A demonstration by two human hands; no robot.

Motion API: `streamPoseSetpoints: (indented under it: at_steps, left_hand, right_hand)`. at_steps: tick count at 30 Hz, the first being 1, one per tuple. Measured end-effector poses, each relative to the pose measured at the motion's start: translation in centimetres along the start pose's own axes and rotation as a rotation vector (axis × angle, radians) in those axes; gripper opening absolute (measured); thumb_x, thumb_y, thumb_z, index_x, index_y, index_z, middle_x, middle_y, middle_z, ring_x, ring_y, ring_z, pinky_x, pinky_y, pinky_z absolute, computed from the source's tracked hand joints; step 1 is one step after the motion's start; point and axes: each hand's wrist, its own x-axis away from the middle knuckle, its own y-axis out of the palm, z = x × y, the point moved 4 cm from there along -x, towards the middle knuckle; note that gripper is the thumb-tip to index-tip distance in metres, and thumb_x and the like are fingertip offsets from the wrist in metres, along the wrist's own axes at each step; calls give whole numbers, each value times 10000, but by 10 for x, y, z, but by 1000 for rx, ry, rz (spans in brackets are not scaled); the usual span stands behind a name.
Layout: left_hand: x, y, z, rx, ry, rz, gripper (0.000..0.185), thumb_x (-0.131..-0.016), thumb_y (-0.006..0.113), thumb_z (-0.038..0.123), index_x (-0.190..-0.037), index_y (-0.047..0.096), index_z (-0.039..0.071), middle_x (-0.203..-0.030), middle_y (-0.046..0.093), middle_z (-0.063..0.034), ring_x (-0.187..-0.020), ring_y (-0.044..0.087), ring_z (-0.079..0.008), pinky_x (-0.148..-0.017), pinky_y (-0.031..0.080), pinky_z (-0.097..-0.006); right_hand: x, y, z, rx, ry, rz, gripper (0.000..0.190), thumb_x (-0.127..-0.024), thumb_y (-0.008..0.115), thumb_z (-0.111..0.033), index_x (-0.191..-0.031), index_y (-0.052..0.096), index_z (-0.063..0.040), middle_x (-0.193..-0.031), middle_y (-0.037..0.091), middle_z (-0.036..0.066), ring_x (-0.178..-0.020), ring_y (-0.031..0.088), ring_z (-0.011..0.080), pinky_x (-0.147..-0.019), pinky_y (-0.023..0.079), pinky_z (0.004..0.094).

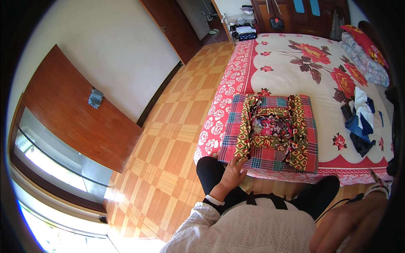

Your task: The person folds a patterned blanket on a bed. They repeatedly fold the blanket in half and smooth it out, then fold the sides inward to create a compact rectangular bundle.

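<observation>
A folded red and blue plaid cloth (pixel 275 163) lies at the bed's near edge. On it are yellow diamond-patterned fabric strips (pixel 243 139), gathered around a dark floral fabric piece (pixel 273 126). My left hand (pixel 232 174) rests at the near left corner of this stack, fingertips touching the end of a strip, fingers apart and holding nothing. My right hand (pixel 349 221) is at the lower right, large and close to the camera. Its fingers are partly cut off by the rim, so its grip is hidden.
A floral bedspread (pixel 284 85) covers the bed. To the right lies a heap of blue, white and black clothes (pixel 362 120); a folded quilt (pixel 364 60) and red pillow (pixel 364 42) are beyond. Left are a parquet floor (pixel 177 126) and a wooden panel (pixel 85 117).
</observation>
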Motion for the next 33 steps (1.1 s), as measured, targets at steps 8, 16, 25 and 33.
streamPoseSetpoints:
  at_steps: [8, 16, 25, 33]
  left_hand:
    - [5, -1, -1, 22, 4, 1, 518, -806, 684, 129, -1303, 551, 66, -1306, 490, -218, -1214, 498, -415, -1025, 433, -461]
    - [8, -2, 0, 10, 6, 15, 499, -816, 677, 135, -1295, 559, 63, -1278, 512, -218, -1173, 524, -410, -1009, 441, -447]
    - [9, -1, -3, 28, 13, 24, 492, -815, 680, 119, -1288, 555, 64, -1278, 504, -222, -1173, 524, -414, -997, 451, -447]
    - [9, 1, -3, 26, 14, 21, 502, -812, 682, 116, -1296, 556, 70, -1278, 505, -222, -1168, 529, -413, -996, 452, -442]
  right_hand:
    - [-9, 8, -12, 99, 1, 28, 114, -877, 707, -156, -880, 622, -80, -885, 610, 118, -731, 594, 245, -642, 485, 325]
    - [10, 16, 2, 20, -71, 122, 107, -875, 678, -117, -846, 582, -81, -886, 611, 131, -738, 596, 242, -652, 488, 333]
    - [-8, 17, -7, 133, -10, 174, 135, -859, 673, -163, -863, 568, -80, -883, 611, 127, -723, 587, 224, -644, 483, 325]
    - [-39, 89, -6, 635, 75, 1458, 222, -827, 574, -168, -679, 423, -104, -667, 451, 57, -521, 397, 117, -494, 328, 195]
